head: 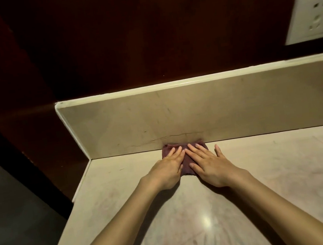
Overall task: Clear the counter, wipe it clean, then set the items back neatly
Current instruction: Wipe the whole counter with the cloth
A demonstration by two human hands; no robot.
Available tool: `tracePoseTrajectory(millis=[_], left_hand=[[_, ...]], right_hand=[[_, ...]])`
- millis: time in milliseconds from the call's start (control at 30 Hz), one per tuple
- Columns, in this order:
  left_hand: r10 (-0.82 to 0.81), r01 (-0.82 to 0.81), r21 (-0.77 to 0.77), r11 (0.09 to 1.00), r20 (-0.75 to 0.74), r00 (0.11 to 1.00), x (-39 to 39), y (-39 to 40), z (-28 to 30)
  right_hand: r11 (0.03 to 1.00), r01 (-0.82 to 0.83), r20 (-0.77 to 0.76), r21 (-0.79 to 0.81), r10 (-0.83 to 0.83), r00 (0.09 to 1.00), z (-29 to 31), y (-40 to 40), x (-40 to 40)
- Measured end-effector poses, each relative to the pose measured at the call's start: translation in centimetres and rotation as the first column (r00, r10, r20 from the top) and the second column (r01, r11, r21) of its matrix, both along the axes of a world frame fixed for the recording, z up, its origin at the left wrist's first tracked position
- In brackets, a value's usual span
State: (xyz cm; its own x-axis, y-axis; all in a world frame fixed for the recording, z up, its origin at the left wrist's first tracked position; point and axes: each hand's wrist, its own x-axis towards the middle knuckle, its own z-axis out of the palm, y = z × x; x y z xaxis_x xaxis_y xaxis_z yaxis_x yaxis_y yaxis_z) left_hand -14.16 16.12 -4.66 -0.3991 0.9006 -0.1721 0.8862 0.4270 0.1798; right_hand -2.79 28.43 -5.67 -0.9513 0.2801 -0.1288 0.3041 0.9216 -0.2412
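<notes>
No text, label, brand, number or sign can be read anywhere in the head view. The white wall socket (312, 14) near the upper right edge of the dark wood wall carries only its pin holes and no lettering that can be made out. The beige stone counter (285, 167), its upright backsplash (176, 118) and the dark red cloth (186, 160) at the counter's back edge bear no print.

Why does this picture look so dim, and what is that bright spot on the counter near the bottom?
Head view: the light is low and warm, the wall almost black; the spot is lamp glare on the polished counter; the socket is slightly blurred and tilted by the wide lens; both hands on the cloth are sharp.
</notes>
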Motion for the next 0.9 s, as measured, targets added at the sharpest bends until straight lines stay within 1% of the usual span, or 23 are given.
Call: tracePoseTrajectory(millis=[400,633,900], left_hand=[[-0.105,0.105,0.041,0.994,-0.018,0.994,6.3,7.2,0.2],[-0.184,0.181,0.059,0.982,0.039,0.982,5.3,6.9,-0.4],[-0.183,0.178,0.089,0.98,0.046,0.982,3.3,4.3,-0.6]], right_hand=[[0.992,0.12,0.021,0.026,-0.121,0.992,0.0,6.6,7.0],[0.991,0.124,0.029,0.039,-0.126,0.992,0.0,6.4,7.2],[0.991,0.129,0.014,0.02,-0.129,0.992,-0.2,3.7,5.4]])
